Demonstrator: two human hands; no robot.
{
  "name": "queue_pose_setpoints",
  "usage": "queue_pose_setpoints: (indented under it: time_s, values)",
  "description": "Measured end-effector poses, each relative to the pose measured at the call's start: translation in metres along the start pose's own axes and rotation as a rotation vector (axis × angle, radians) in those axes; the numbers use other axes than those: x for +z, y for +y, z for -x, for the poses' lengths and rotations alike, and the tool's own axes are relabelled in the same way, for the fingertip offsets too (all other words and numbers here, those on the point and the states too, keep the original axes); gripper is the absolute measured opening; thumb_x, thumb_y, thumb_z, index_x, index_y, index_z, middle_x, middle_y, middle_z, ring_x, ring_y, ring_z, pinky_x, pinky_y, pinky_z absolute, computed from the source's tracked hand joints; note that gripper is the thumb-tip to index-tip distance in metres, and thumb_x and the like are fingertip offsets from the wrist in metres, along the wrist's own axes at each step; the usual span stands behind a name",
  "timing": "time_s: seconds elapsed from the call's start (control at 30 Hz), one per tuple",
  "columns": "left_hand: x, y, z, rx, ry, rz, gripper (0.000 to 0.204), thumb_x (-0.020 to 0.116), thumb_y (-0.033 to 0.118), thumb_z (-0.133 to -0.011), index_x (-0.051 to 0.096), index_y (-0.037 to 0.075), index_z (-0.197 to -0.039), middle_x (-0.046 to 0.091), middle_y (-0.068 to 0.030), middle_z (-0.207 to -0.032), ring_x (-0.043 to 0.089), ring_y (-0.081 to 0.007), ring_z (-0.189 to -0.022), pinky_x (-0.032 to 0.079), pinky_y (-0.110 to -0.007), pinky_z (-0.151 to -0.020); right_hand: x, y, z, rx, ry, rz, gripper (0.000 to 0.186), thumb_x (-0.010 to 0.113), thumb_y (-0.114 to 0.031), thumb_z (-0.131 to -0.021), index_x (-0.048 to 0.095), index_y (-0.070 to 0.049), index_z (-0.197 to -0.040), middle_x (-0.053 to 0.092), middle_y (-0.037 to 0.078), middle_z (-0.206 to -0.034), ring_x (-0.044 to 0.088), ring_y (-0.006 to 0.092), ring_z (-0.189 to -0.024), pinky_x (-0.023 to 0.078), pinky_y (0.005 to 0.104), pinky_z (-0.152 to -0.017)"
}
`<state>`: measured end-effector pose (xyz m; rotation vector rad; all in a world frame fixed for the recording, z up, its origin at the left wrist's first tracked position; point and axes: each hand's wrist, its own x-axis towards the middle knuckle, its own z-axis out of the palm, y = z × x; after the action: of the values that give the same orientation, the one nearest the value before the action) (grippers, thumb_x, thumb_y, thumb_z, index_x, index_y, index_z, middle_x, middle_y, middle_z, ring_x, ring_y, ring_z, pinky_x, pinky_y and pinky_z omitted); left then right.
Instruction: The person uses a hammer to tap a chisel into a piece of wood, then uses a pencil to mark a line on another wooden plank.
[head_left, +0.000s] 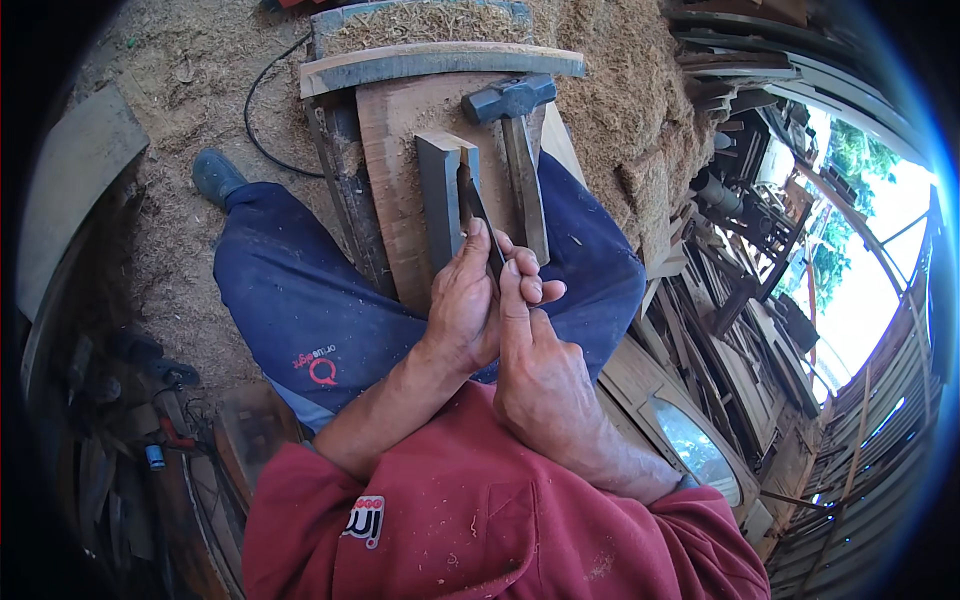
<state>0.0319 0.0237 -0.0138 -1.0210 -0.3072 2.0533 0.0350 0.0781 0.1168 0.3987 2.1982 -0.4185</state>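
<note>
A narrow dark-bladed tool, possibly a chisel [483, 212], slants up to the slot in a grooved wooden block [437, 195]. My left hand [466, 295] wraps its fingers around the tool, thumb uppermost beside the block. Close against it, my right hand [540, 380] is closed on the tool's lower part, with the index finger laid along it. The tool's near end is hidden by my hands. Just right of the block lies a hammer with a heavy metal head [510, 97] and a wooden handle [526, 195]. Block and hammer rest on a wide wooden board [395, 180] between my legs.
A curved wooden piece [440, 68] crosses the board's far end, with wood shavings [430, 27] behind it. Sawdust [180, 90] covers the ground, where a black cable [250, 115] curves at left. Stacked timber [720, 350] stands at right, and a pale panel [85, 190] at far left.
</note>
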Motion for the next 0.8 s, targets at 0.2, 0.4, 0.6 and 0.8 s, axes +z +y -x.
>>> queue_pose_setpoints:
  time_s: [0.2,0.4,0.6,0.8]
  values:
    - [0.008,0.002,-0.002,-0.003,0.033,-0.075,0.038,0.035,0.043,-0.108,0.053,0.011,-0.098,0.059,-0.0089,-0.084,0.063,-0.0171,-0.066,0.061,-0.045,-0.083,-0.015,-0.008,-0.007,0.023,-0.037,0.024,0.076,0.052,-0.004,-0.086,0.018,0.012,-0.151,0.057,0.036,-0.103,0.068,0.0444,-0.068,0.058,0.0498,-0.060]
    - [0.017,-0.001,-0.009,0.031,0.075,-0.054,0.037,0.038,0.043,-0.108,0.053,0.011,-0.098,0.059,-0.0069,-0.083,0.060,-0.0150,-0.064,0.060,-0.042,-0.083,-0.029,-0.003,-0.016,-0.014,-0.050,0.072,0.069,0.053,-0.005,-0.087,0.026,0.012,-0.148,0.062,0.034,-0.095,0.069,0.0450,-0.070,0.059,0.0498,-0.062]
    - [0.010,0.008,-0.022,0.026,0.195,-0.041,0.040,0.037,0.044,-0.108,0.054,0.010,-0.096,0.061,-0.0060,-0.087,0.061,-0.0148,-0.066,0.059,-0.038,-0.087,-0.037,-0.003,-0.044,-0.038,-0.109,0.148,0.058,0.052,-0.006,-0.089,0.035,0.015,-0.140,0.066,0.029,-0.091,0.070,0.0417,-0.070,0.059,0.0477,-0.060]
    - [0.007,-0.007,0.001,0.024,-0.052,0.060,0.043,0.030,0.046,-0.109,0.054,0.012,-0.100,0.060,-0.0078,-0.090,0.064,-0.0172,-0.068,0.060,-0.041,-0.085,-0.035,-0.009,-0.010,-0.007,-0.110,0.123,0.063,0.052,-0.006,-0.088,0.032,0.013,-0.145,0.064,0.028,-0.092,0.069,0.0408,-0.067,0.058,0.0466,-0.058]
